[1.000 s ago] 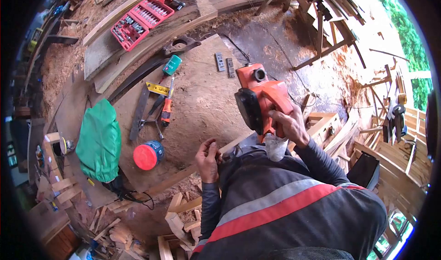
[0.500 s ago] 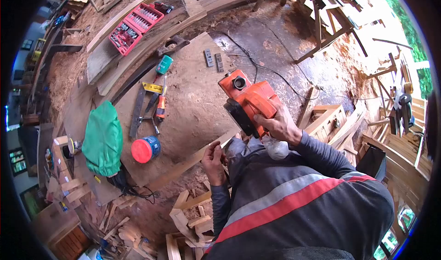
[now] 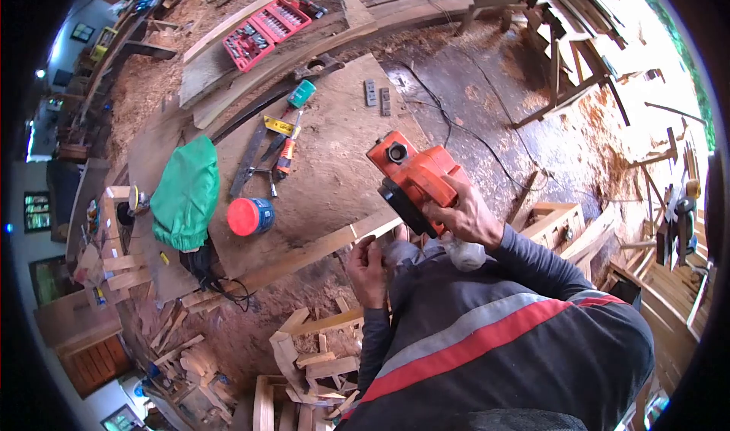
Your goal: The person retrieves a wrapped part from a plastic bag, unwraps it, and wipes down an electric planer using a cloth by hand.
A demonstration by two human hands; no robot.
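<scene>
My right hand (image 3: 473, 219) is wrapped round the handle of an orange electric hand planer (image 3: 426, 174), which is tilted above the near right part of a plywood work surface (image 3: 334, 165). A pale, translucent bag-like piece (image 3: 465, 254) hangs beneath my right wrist. Close to the near wooden edge of that surface, my left hand (image 3: 367, 271) has its fingers curled and drawn together. Whatever lies between them, if anything, cannot be made out. Two small dark metal pieces (image 3: 370, 93) lie on the plywood beyond the planer.
A red-lidded blue jar (image 3: 251, 216), an orange-handled screwdriver (image 3: 285, 159), a yellow-and-black square (image 3: 251, 157) and a green cloth cover (image 3: 186, 191) are on the left. Behind lies a red bit set (image 3: 266, 31). Power cords (image 3: 479, 142) cross the floor; wood offcuts (image 3: 323, 362) lie below.
The view has turned, so the bench and its tools sit further right in the picture. The planer stays in my right hand, almost in the same place. My left hand remains curled near the edge.
</scene>
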